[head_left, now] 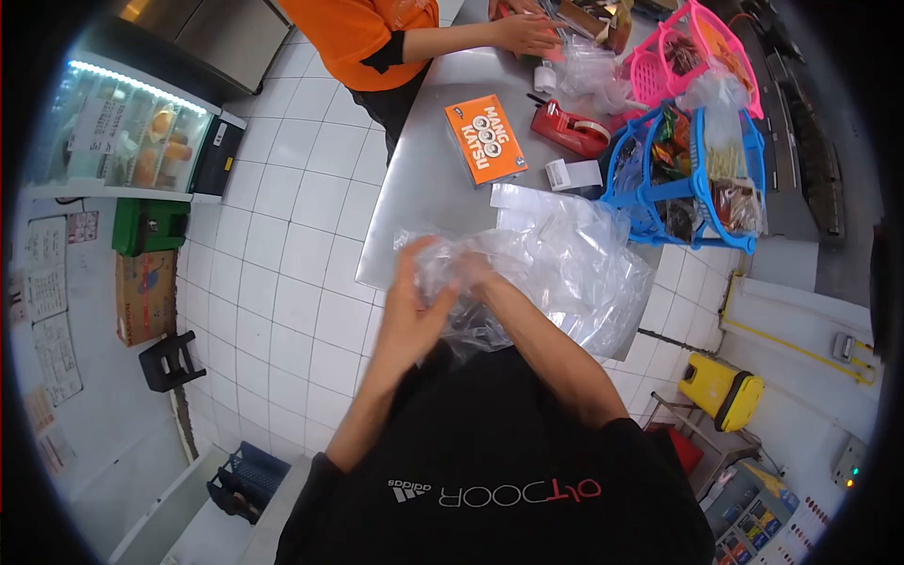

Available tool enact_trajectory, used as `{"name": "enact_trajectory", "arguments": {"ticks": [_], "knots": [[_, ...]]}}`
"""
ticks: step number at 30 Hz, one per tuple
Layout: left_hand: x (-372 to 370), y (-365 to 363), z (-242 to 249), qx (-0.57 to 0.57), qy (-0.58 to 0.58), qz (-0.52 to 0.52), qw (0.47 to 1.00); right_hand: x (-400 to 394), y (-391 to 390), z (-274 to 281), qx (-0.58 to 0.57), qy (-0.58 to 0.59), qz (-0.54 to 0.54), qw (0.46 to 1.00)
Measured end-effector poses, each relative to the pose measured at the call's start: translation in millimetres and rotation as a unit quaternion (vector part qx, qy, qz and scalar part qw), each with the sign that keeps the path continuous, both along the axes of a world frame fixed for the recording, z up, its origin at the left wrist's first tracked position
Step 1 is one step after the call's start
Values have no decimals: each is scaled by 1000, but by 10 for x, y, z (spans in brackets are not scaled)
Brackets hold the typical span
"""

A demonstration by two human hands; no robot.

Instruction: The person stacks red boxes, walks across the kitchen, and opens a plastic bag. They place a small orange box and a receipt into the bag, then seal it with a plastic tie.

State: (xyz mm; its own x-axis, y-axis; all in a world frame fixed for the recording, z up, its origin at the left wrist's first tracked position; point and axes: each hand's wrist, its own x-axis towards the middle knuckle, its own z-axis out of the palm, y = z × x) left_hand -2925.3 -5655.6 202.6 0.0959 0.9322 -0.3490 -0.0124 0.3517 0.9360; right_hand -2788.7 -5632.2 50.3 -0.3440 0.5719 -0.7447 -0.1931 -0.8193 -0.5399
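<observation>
A crumpled clear plastic bag [438, 264] is bunched between my two hands, above the near edge of the steel table. My left hand [415, 306] grips its left side, with thumb and fingers around the film. On the other side, my right hand [476, 275] is closed on the same plastic; its fingers are blurred and partly covered by it. A loose pile of clear plastic bags [574, 250] spreads over the table's corner beside my right forearm. Beyond my hands stands an orange box [485, 139] printed "MANG KATSU".
On the steel table [405, 202] are a red tape dispenser [571, 129], a small white box [573, 174], a blue basket [650, 193] of packets and a pink basket [650, 80]. Across the table, a co-worker in an orange shirt [353, 38] handles items. A lit display fridge [122, 132] stands left.
</observation>
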Motion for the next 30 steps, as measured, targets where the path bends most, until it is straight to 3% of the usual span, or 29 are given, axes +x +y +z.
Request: {"name": "enact_trajectory", "arguments": {"ticks": [1, 3, 4, 6, 8, 11, 13, 14, 15, 16, 17, 20, 23, 27, 28, 30], "knots": [[-113, 46, -66, 49, 49, 14, 997, 34, 64, -11, -6, -4, 32, 999], [-441, 138, -279, 104, 172, 19, 979, 41, -28, 384, 48, -196, 91, 975], [-553, 172, -379, 111, 240, 4, 964, 83, -131, 542, 129, -262, 154, 944], [-525, 262, -263, 75, 311, -36, 947, 203, -337, 812, 332, -369, 294, 817], [-562, 288, -252, 61, 353, -42, 933, 181, -295, 1364, 412, -464, 405, 671], [-632, 272, -352, 75, 329, -8, 941, 382, 398, 2278, 278, -170, 411, 851], [-677, 216, -396, 71, 251, -6, 965, 521, 873, 2051, 303, -312, 144, 889], [-691, 197, -439, 66, 196, 9, 978, 474, 1254, 1987, 428, -437, 154, 776], [-697, 175, -498, 63, 140, 24, 988, 589, 1569, 1372, 433, -468, 80, 766], [-699, 169, -529, 61, 84, 38, 994, 577, 1836, 909, 375, -560, 119, 729], [-688, 171, -498, 69, 117, 48, 990, 501, 2015, 577, 311, -643, 156, 682], [-612, 218, -311, 99, 204, 91, 970, 283, 2258, 136, 201, -656, 197, 700], [-574, 293, -151, 121, 273, 145, 943, 270, 2330, 54, 173, -666, 208, 695], [-598, 455, -4, 48, 330, 130, 934, 323, 2231, 346, 269, -641, 187, 694], [-616, 499, 1, 17, 336, 117, 934, 309, 2167, 489, 322, -657, 172, 659], [-653, 567, -23, -1, 348, 108, 931, 339, 1989, 910, 415, -552, 126, 712]]}}
